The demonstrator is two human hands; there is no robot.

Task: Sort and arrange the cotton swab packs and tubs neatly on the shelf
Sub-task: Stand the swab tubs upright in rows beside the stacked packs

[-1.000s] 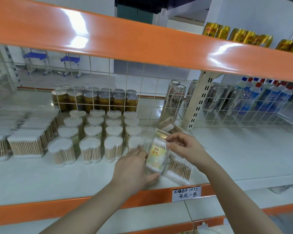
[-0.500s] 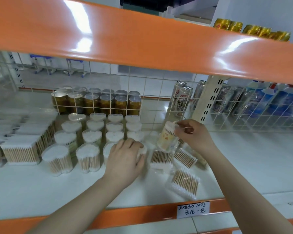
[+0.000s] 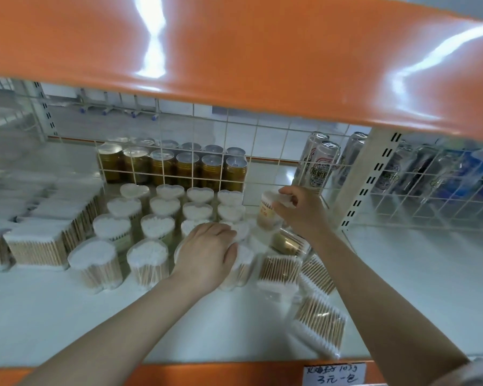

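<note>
On the white shelf (image 3: 53, 324), heart-shaped tubs of cotton swabs (image 3: 158, 227) stand upright in rows, four deep from near to far. The left hand (image 3: 207, 252) lies palm down with its fingers fairly straight and resting on the lids of the tubs at the right end of the near rows; it presses on them rather than gripping any. The right hand (image 3: 299, 210) is farther back and to the right, its fingers curled over the top of a labelled tub (image 3: 267, 214) with a yellow-orange label, held upright just to the right of the far rows, beside the last tub there. Whether its base touches the shelf cannot be told.

Near and to the right of the left hand lie flat cotton swab packs: one pack (image 3: 279, 271) just beside the near tubs, another (image 3: 317, 274) tilted against its right, and a third (image 3: 319, 324) nearer the shelf's front edge. A clear pack (image 3: 290, 240) lies on its side under the right forearm. At the far left, stacks of rectangular swab packs (image 3: 37, 246) sit in rows.

Behind a white wire grid (image 3: 262, 174) stand gold cans (image 3: 173, 168) and, further right, tall silver cans (image 3: 318, 165). A handwritten price tag (image 3: 333, 374) hangs on the orange front edge.
</note>
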